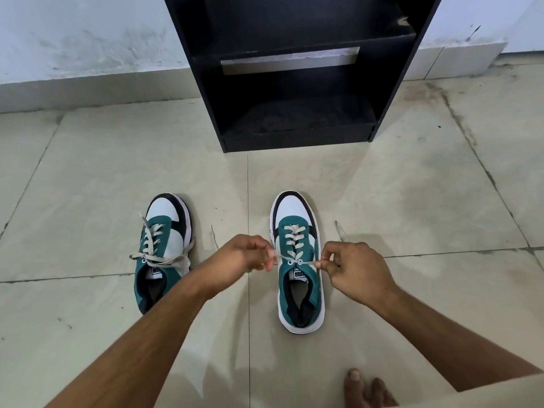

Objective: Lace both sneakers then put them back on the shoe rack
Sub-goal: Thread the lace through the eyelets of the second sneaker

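Two green, white and black sneakers stand on the tiled floor, toes pointing at the black shoe rack (297, 83). The right sneaker (297, 260) is laced up to its top eyelets with a white lace (294, 240). My left hand (244, 254) pinches one lace end just left of this sneaker's top eyelets. My right hand (350, 269) pinches the other end on the right side, and the lace runs taut between them. The left sneaker (163, 248) stands apart, laced, with its loose lace ends lying across the tongue.
The rack has open dark shelves and stands against a white wall (88, 39) straight ahead. Beige floor tiles (103, 172) surround the sneakers. My bare toes (365, 387) show at the bottom right.
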